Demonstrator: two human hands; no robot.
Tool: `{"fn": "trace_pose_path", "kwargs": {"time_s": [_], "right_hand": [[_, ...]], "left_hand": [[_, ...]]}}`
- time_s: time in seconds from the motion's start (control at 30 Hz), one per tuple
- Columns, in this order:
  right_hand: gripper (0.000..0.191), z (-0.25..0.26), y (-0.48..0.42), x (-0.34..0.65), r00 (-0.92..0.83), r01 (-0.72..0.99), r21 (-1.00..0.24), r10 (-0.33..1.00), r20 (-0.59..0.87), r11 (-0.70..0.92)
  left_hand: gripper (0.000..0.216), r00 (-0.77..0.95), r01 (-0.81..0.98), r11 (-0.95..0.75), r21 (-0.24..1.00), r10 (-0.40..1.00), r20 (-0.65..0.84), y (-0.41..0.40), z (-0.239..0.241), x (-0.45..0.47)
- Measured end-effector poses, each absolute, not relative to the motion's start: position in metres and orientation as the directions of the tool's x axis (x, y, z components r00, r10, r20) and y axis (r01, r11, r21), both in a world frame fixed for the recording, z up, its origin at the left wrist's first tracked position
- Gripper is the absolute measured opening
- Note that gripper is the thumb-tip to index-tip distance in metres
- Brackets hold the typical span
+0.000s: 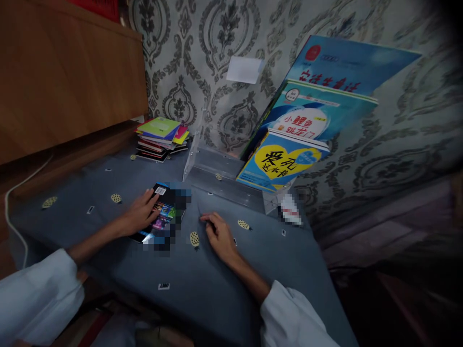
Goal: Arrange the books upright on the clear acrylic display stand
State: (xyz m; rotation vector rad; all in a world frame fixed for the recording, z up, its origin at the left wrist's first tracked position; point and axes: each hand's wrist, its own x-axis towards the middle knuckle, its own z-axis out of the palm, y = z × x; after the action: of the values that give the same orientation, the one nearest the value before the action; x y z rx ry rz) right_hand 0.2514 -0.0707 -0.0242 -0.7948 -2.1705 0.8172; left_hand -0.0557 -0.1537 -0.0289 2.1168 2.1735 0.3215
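Spread flat across a dark book [167,210], my left hand [139,213] touches the cover with its fingers stretched out. That cover bears a barcode and small colourful pictures, and its right part is blurred by pixelation. My right hand [221,237] is at the tablecloth to the right of the book, apart from it. Its fingers are loosely bent, the index finger points left, and I see nothing held in it. Behind the hands stands a clear acrylic book rack [224,182], with several picture books [285,161] leaning in its right part.
A stack of thin books [159,132] sits at the back left, near a wooden cabinet [72,72]. The grey-blue tablecloth [202,284] has a pineapple print. A white cable [16,236] hangs at the left. A pixelated white object [290,210] lies by the rack's right end.
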Motion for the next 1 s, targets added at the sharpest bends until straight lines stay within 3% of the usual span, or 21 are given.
{"fn": "trace_pose_path", "kwargs": {"time_s": [0.23, 0.4, 0.6, 0.77, 0.9, 1.0], "right_hand": [[0.032, -0.022, -0.065, 0.281, -0.55, 0.393, -0.706, 0.766, 0.333, 0.589], [0.035, -0.027, -0.063, 0.296, -0.519, 0.423, -0.677, 0.774, 0.364, 0.602], [0.034, -0.03, -0.053, 0.32, -0.446, 0.482, -0.665, 0.813, 0.374, 0.57], [0.033, -0.032, -0.04, 0.339, -0.409, 0.519, -0.657, 0.834, 0.37, 0.547], [0.034, -0.031, -0.041, 0.343, -0.404, 0.572, -0.596, 0.826, 0.393, 0.563], [0.035, -0.02, -0.058, 0.33, -0.478, 0.588, -0.49, 0.765, 0.431, 0.643]], "left_hand": [[0.07, 0.112, 0.992, -0.12, 0.047, 0.984, 0.136, -0.139, -0.022, 0.013], [0.066, 0.126, 0.992, -0.125, -0.014, 0.984, 0.125, -0.128, -0.008, 0.064], [0.069, 0.149, 0.983, -0.148, -0.107, 0.989, 0.004, -0.111, 0.017, 0.113], [0.069, 0.202, 0.975, -0.2, -0.101, 0.979, 0.01, -0.093, 0.029, 0.137], [0.043, 0.297, 0.954, -0.289, -0.084, 0.949, 0.106, -0.075, 0.025, 0.127], [0.032, 0.373, 0.922, -0.387, 0.021, 0.9, 0.226, -0.058, 0.009, 0.106]]}}
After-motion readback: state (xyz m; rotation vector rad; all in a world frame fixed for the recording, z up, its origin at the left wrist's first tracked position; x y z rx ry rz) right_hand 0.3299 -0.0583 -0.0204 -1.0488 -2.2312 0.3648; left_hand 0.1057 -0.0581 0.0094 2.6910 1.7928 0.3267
